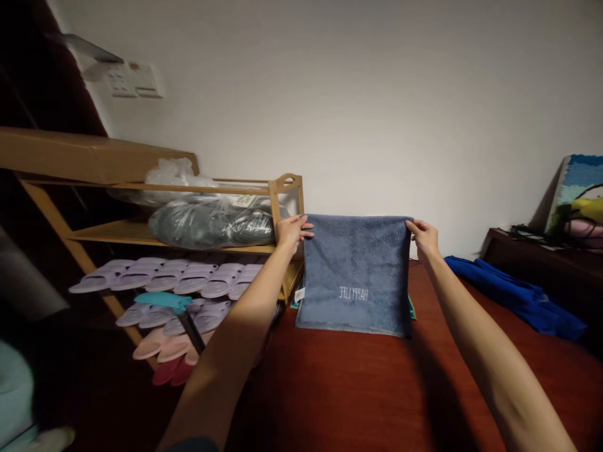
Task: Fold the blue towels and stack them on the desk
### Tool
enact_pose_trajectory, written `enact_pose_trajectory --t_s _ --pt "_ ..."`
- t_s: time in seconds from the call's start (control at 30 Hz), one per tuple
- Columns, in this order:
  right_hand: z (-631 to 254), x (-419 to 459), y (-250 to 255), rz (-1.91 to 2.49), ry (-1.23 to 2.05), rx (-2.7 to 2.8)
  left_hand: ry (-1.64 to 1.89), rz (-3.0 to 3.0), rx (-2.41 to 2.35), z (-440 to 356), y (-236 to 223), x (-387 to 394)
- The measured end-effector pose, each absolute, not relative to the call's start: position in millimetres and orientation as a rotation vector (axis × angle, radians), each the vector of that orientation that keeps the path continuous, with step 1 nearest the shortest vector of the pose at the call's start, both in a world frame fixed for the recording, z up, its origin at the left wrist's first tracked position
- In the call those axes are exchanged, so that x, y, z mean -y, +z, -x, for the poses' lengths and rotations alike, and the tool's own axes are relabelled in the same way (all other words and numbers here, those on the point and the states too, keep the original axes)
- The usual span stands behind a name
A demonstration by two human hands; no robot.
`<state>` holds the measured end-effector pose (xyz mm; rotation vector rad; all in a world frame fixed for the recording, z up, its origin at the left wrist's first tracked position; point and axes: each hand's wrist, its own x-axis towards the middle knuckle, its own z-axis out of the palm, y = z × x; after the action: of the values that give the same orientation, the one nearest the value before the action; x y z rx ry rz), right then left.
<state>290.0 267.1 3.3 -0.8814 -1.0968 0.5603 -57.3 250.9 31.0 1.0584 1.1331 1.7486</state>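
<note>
A grey-blue towel (355, 260) hangs spread between my two hands, with the words "HAPPY LIFE" showing mirrored low on its face. My left hand (291, 232) pinches its upper left corner, and my right hand (423, 237) pinches the upper right one. Near the towel's lower left edge a small white label (300, 294) sticks out. Its lower edge reaches down to the red-brown tabletop (339, 389). Green and blue edges of something else peek out on both sides behind it; most of that is hidden.
Left stands a wooden rack (103, 235) with lilac slippers (195, 276), a plastic-wrapped dark bundle (211, 223) and a cardboard box (94, 157). A teal-topped dark post (164, 301) rises before it. Blue cloth (513, 295) lies right, beside a dark ledge (541, 254) bearing a colourful picture (584, 201).
</note>
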Motion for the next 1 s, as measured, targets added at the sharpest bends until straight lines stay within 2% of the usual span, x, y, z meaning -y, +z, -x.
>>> enact_pose_trajectory --t_s 0.4,0.77,1.0 --pt "-288 -309 -14 0.929 0.534 0.991 1.797 -1.046 -1.092 49 13 -284" --pt "-269 -346 -103 1.028 0.801 1.012 1.594 -0.931 -1.149 51 -76 -320" --pt "-267 -365 -144 1.070 0.801 1.269 1.450 -1.114 -1.296 50 -113 -339"
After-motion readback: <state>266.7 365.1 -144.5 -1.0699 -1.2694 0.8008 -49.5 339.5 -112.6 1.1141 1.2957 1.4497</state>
